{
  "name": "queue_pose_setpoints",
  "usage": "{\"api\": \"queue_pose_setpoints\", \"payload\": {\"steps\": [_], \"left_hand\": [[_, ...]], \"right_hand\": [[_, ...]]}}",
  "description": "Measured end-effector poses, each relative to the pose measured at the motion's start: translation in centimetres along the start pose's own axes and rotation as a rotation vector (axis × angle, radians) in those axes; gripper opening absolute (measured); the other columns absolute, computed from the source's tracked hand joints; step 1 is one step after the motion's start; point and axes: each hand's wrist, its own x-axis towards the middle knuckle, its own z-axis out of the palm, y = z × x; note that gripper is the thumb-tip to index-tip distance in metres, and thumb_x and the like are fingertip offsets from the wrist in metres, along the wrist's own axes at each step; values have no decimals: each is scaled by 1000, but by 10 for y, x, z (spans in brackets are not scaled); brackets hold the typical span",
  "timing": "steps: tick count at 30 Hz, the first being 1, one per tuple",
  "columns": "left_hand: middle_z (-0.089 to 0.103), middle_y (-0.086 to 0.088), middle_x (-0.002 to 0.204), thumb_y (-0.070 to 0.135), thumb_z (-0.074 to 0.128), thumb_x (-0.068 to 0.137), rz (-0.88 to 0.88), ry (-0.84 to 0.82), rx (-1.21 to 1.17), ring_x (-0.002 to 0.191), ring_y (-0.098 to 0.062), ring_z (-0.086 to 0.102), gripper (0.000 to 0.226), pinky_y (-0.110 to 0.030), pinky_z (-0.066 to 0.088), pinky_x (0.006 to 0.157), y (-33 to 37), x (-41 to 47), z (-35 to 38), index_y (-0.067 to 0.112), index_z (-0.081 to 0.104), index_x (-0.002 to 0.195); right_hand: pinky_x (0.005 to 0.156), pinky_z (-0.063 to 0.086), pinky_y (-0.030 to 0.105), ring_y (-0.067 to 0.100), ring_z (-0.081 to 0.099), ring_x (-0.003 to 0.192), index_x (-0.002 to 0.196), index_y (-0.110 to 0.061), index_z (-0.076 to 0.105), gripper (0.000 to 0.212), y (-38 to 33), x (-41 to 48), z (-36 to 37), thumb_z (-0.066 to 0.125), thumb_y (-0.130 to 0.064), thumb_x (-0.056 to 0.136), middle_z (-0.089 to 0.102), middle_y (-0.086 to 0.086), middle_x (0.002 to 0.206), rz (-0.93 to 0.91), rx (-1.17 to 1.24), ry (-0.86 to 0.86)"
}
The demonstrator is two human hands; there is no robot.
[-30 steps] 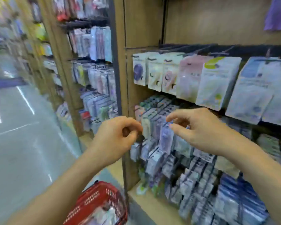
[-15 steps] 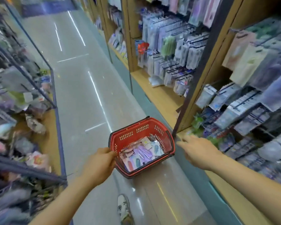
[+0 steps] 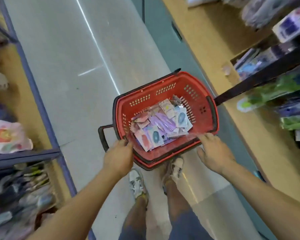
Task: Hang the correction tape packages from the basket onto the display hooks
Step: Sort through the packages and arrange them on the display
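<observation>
Two white trainers (image 3: 137, 184) were seen planted on the pale grey polished floor (image 3: 68, 49), just short of the red perforated plastic basket (image 3: 203, 94), as the restocking job was caught at its pick-up stage. The left hand (image 3: 119, 158) was laid at the basket's near-left corner, beside the black loop handle (image 3: 102, 135); whether the rim was actually gripped could not be told through the blur. The right hand (image 3: 213, 153) was held over the near-right rim with fingers spread and slack, and nothing was carried in it.

The correction tape packages (image 3: 161, 125), small flat cards in pink, lilac and pale blue, were heaped loosely on the basket's bottom, none yet lifted. It was judged that the step would be best done by one top-lying package being pinched at its header end, so that the hang hole was left free and no neighbours were dragged out, while the basket was steadied by the other hand.

Farther off, to the right, the wooden-edged display rack (image 3: 215, 40) was shown crowded with hanging stock. Its hooks were lost in motion blur, so a free one would have to be sought.
</observation>
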Motion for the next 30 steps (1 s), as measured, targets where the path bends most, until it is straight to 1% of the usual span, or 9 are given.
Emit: {"api": "queue_pose_setpoints", "payload": {"steps": [4, 10, 12, 15, 19, 21, 23, 27, 30], "left_hand": [[51, -9, 129, 18, 48, 90, 43, -18, 74, 120, -32, 47, 40, -40, 46, 89, 20, 98, 53, 16, 50, 129], [40, -12, 138, 15, 56, 90, -13, -202, 133, 131, -32, 37, 47, -41, 43, 94, 38, 224, 148, 12, 41, 134], [37, -14, 142, 22, 57, 91, -77, -244, 89, 132, -33, 37, 50, -44, 43, 96, 36, 259, 176, 13, 37, 137], [31, -18, 147, 45, 57, 93, -223, -324, -78, 137, -38, 34, 68, -48, 40, 100, 31, 297, 207, 14, 25, 144], [31, -23, 148, 58, 62, 87, -307, -275, -265, 132, -44, 41, 82, -51, 37, 103, 32, 324, 233, 18, 20, 145], [35, -21, 144, 59, 72, 77, -355, -220, -371, 129, -43, 45, 92, -51, 41, 100, 32, 331, 235, 22, 20, 144], [45, -18, 135, 55, 81, 69, -396, -157, -465, 123, -39, 50, 96, -47, 46, 94, 29, 336, 231, 24, 24, 140], [64, -8, 112, 47, 81, 72, -352, -155, -517, 106, -34, 62, 77, -41, 51, 83, 28, 336, 220, 20, 35, 128], [65, -7, 113, 42, 79, 77, -243, -228, -492, 105, -36, 63, 75, -41, 52, 84, 26, 331, 222, 23, 33, 133]], "right_hand": [[97, 46, 47, 38, 46, 121, 145, -16, 41, 55, 9, 112, 55, 54, -24, 92, 47, 13, 136, -55, 18, 40], [102, 42, 47, 36, 32, 135, 151, -24, 26, 62, 38, 240, 152, 51, -25, 94, 30, 13, 150, -63, -45, -90], [103, 41, 47, 34, 27, 139, 152, -27, 22, 66, 44, 273, 179, 51, -23, 94, 21, 11, 155, -69, -66, -145], [103, 41, 48, 33, 23, 141, 153, -29, 17, 69, 46, 311, 214, 52, -24, 94, 16, 11, 156, -112, -76, -209], [109, 33, 48, 33, 23, 144, 153, -26, 13, 68, 40, 343, 245, 49, -35, 96, 11, 15, 157, -167, -124, -257], [110, 29, 51, 36, 26, 141, 150, -25, 19, 66, 35, 352, 254, 52, -35, 94, 13, 17, 155, -131, -73, -221], [108, 32, 52, 39, 28, 135, 145, -22, 28, 62, 30, 357, 260, 56, -36, 91, 18, 16, 152, -134, -23, -170], [101, 35, 44, 36, 40, 126, 126, -20, 44, 41, 25, 367, 264, 57, -40, 93, 42, 14, 134, -182, 276, -94], [103, 37, 39, 26, 41, 126, 118, -25, 50, 23, 19, 376, 258, 51, -35, 97, 47, 13, 128, -63, 528, -132]]}}
